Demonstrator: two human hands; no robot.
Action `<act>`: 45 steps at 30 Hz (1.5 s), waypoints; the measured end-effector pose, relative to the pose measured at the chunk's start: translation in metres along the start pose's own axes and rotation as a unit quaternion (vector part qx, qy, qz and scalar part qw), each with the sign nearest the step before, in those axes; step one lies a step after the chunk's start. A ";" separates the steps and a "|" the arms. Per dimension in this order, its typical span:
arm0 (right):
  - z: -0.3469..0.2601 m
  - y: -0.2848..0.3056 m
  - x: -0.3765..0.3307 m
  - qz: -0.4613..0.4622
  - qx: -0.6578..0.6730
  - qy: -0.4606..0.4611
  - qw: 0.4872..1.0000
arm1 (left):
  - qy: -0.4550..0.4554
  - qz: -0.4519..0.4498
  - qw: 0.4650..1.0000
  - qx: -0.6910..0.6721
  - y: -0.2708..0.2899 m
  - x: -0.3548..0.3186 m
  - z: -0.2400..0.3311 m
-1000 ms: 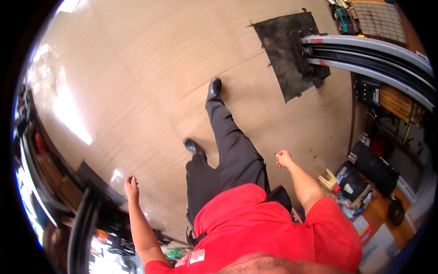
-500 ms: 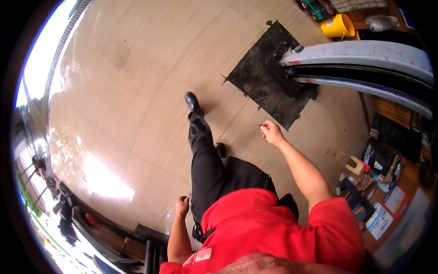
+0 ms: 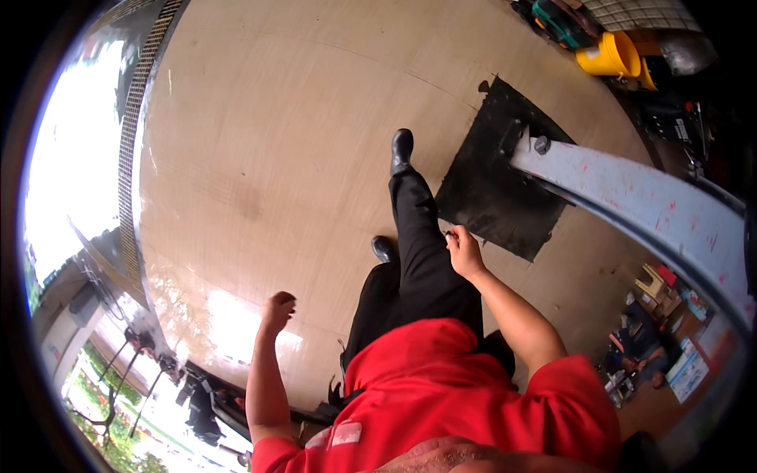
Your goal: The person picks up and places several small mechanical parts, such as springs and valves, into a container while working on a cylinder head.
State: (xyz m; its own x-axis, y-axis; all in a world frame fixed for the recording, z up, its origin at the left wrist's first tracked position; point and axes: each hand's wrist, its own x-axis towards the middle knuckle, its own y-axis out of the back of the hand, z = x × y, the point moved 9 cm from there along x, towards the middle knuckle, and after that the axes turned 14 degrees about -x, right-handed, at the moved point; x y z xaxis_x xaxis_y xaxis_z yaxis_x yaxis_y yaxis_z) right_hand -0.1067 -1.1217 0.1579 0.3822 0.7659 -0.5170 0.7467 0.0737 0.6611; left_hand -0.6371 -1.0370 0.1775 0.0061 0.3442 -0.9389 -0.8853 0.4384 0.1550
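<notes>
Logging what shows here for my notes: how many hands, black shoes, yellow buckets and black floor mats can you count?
Hands: 2, left hand and right hand, both holding nothing that shows
Black shoes: 2
Yellow buckets: 1
Black floor mats: 1
Total: 6

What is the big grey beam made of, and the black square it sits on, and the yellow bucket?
Grey beam: likely painted metal, with chipped reddish specks and a bolt at its foot.
Black square: perhaps a rubber mat or dark-painted plate; matte, ragged edges.
Yellow bucket: probably plastic; smooth, bright, even colour.
</notes>
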 end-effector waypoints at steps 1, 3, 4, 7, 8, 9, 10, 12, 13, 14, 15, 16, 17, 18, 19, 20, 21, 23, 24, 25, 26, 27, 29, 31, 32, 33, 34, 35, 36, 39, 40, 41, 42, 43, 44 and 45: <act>-0.015 0.002 0.016 -0.006 -0.019 0.011 1.000 | -0.003 -0.054 0.996 0.072 -0.016 0.003 0.035; -0.039 0.016 0.069 -0.013 -0.068 0.060 0.996 | -0.090 -0.164 0.946 0.263 -0.057 0.005 0.085; -0.055 0.022 0.086 -0.018 -0.078 0.069 0.994 | -0.067 -0.199 0.940 0.268 -0.072 -0.008 0.114; -0.100 0.048 0.163 -0.043 -0.136 0.082 0.986 | -0.045 -0.212 0.926 0.311 -0.102 -0.006 0.204; -0.094 0.051 0.183 -0.056 -0.141 0.051 0.987 | -0.064 -0.214 0.923 0.313 -0.105 0.000 0.239; -0.090 0.052 0.202 -0.069 -0.147 0.021 0.986 | -0.042 -0.235 0.923 0.303 -0.100 0.005 0.266; -0.082 0.054 0.227 -0.079 -0.154 -0.003 0.985 | -0.024 -0.251 0.923 0.290 -0.096 0.012 0.294; -0.061 0.053 0.266 -0.084 -0.126 -0.097 0.984 | -0.015 -0.323 0.913 0.248 -0.089 0.003 0.353; -0.044 0.054 0.289 -0.084 -0.126 -0.115 0.982 | -0.030 -0.381 0.897 0.220 -0.094 -0.009 0.395; -0.033 0.054 0.314 -0.086 -0.126 -0.128 0.980 | -0.046 -0.434 0.880 0.189 -0.096 -0.012 0.429; -0.039 0.055 0.340 -0.094 -0.125 -0.153 0.976 | -0.052 -0.430 0.880 0.194 -0.088 0.001 0.456; -0.038 0.054 0.363 -0.113 -0.131 -0.170 0.970 | -0.052 -0.430 0.880 0.196 -0.085 0.012 0.476; -0.041 0.059 0.391 -0.109 -0.132 -0.190 0.967 | -0.060 -0.432 0.877 0.203 -0.076 0.033 0.510; -0.044 0.063 0.417 -0.105 -0.135 -0.211 0.962 | -0.073 -0.459 0.861 0.206 -0.067 0.054 0.544; -0.060 0.076 0.453 -0.077 -0.128 -0.206 0.967 | -0.085 -0.485 0.847 0.203 -0.064 0.077 0.572; -0.082 0.084 0.481 -0.065 -0.121 -0.201 0.970 | -0.085 -0.505 0.837 0.193 -0.059 0.085 0.601; -0.103 0.095 0.503 -0.052 -0.114 -0.196 0.972 | -0.049 -0.503 0.825 0.253 -0.054 0.099 0.620; -0.144 0.125 0.564 -0.048 -0.110 -0.207 0.971 | -0.076 -0.495 0.820 0.276 -0.042 0.118 0.678; -0.167 0.139 0.568 -0.058 -0.105 -0.204 0.972 | -0.073 -0.500 0.815 0.284 -0.038 0.118 0.691; -0.200 0.157 0.581 -0.063 -0.082 -0.196 0.975 | -0.061 -0.503 0.815 0.281 -0.033 0.124 0.705; -0.234 0.178 0.594 -0.065 -0.059 -0.189 0.978 | -0.051 -0.507 0.814 0.279 -0.029 0.133 0.720; -0.267 0.198 0.599 -0.068 -0.036 -0.185 0.980 | -0.039 -0.513 0.812 0.276 -0.026 0.138 0.733; -0.335 0.238 0.609 -0.072 -0.033 -0.188 0.979 | -0.031 -0.523 0.800 0.291 -0.026 0.153 0.768; -0.376 0.259 0.623 -0.089 -0.040 -0.169 0.981 | -0.024 -0.530 0.795 0.295 -0.030 0.172 0.802; -0.386 0.265 0.639 -0.091 -0.040 -0.160 0.982 | -0.021 -0.533 0.795 0.289 -0.035 0.183 0.818; -0.391 0.266 0.665 -0.100 -0.032 -0.163 0.981 | -0.018 -0.535 0.797 0.282 -0.040 0.195 0.835; -0.392 0.266 0.695 -0.109 -0.024 -0.164 0.980 | 0.008 -0.522 0.808 0.274 -0.047 0.211 0.853; -0.394 0.264 0.724 -0.118 -0.016 -0.164 0.979 | 0.034 -0.509 0.818 0.265 -0.054 0.227 0.874; -0.401 0.261 0.750 -0.111 -0.005 -0.121 0.986 | 0.060 -0.495 0.828 0.255 -0.062 0.245 0.893; -0.419 0.246 0.854 -0.158 -0.004 -0.015 0.987 | -0.056 -0.344 0.915 0.203 -0.081 0.329 0.965; -0.421 0.237 0.905 -0.179 0.016 -0.005 0.984 | -0.155 -0.243 0.938 0.190 -0.084 0.368 1.008; -0.422 0.230 0.953 -0.168 0.017 0.017 0.985 | -0.214 -0.167 0.946 0.180 -0.089 0.405 1.036; -0.423 0.227 0.997 -0.145 0.016 0.040 0.988 | -0.282 -0.091 0.940 0.170 -0.094 0.437 1.065; -0.415 0.217 1.041 -0.132 0.014 0.044 0.990 | -0.239 -0.058 0.961 0.126 -0.101 0.471 1.081; -0.404 0.207 1.089 -0.112 0.010 0.046 0.993 | -0.201 -0.028 0.976 0.081 -0.109 0.509 1.098; -0.398 0.196 1.138 -0.101 -0.004 0.060 0.993 | -0.217 -0.011 0.972 0.088 -0.118 0.546 1.111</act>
State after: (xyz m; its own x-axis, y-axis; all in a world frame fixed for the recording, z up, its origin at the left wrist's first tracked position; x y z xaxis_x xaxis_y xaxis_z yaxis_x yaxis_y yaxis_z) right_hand 0.2576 0.0189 -0.0845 0.1567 0.8060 -0.5708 0.7971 0.2380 0.5549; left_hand -0.0121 0.0218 -0.0118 0.2533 0.6350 -0.7298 -0.7893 0.5718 0.2235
